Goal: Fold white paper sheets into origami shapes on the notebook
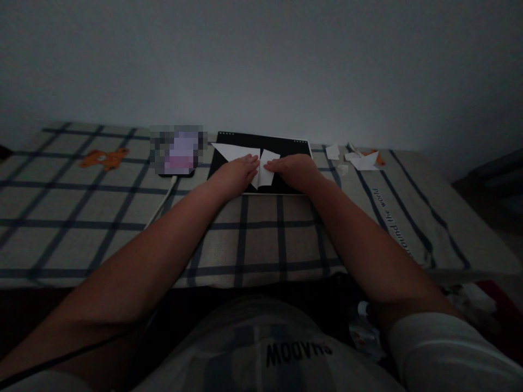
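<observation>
A white sheet of folded paper lies on a black spiral-bound pad, its pointed end reaching out to the left. My left hand rests flat on the paper near the middle, fingers stretched out and pressing down. From the other side my right hand has its fingertips closed on the paper's right-hand flap, which stands a little apart from the left part along a crease. The underside of the paper and part of my right fingers are hidden.
Left of the pad is a blurred phone with a white cable. An orange bear-shaped piece lies farther left. Paper scraps and a folded white-and-orange paper piece lie right. A checked cloth covers the table, against a wall.
</observation>
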Demonstrator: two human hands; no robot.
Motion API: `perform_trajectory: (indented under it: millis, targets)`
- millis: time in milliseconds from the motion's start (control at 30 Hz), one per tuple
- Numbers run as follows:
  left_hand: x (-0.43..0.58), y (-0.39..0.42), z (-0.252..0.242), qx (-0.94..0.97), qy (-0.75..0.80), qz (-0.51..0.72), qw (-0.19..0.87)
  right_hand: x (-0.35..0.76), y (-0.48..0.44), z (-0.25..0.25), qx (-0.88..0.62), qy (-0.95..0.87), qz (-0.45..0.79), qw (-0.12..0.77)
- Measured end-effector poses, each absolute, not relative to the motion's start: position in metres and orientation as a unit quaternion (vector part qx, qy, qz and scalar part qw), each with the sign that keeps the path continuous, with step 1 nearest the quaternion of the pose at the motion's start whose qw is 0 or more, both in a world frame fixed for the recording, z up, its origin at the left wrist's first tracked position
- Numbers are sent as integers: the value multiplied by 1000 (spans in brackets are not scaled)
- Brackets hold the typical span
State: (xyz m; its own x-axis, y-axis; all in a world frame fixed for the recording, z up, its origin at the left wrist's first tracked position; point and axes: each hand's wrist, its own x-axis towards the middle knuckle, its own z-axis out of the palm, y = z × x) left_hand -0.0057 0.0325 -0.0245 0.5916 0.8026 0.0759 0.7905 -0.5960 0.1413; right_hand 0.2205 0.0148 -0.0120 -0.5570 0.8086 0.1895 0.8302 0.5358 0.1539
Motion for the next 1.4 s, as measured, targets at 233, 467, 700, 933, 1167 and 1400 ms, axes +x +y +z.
perform_trajectory:
  millis: [233,467,700,933,1167,1400]
  targets:
    - [-6,31,-26,891,447,67,42,220,10,-7,-478,-869,-123,16]
    - [-5,30,-28,889,449,80,40,225,9,-4,-457,-881,-110,48]
    - [-6,28,-25,881,462,82,52,224,8,-4,-459,-880,-105,64]
    - [-9,30,-26,889,444,105,49,222,7,-4,-505,-851,-133,56]
    - [-6,26,-22,888,453,69,48,223,12,-8,-510,-851,-112,65]
    - [-2,25,-19,886,458,59,47,218,11,-10,-502,-856,-92,83]
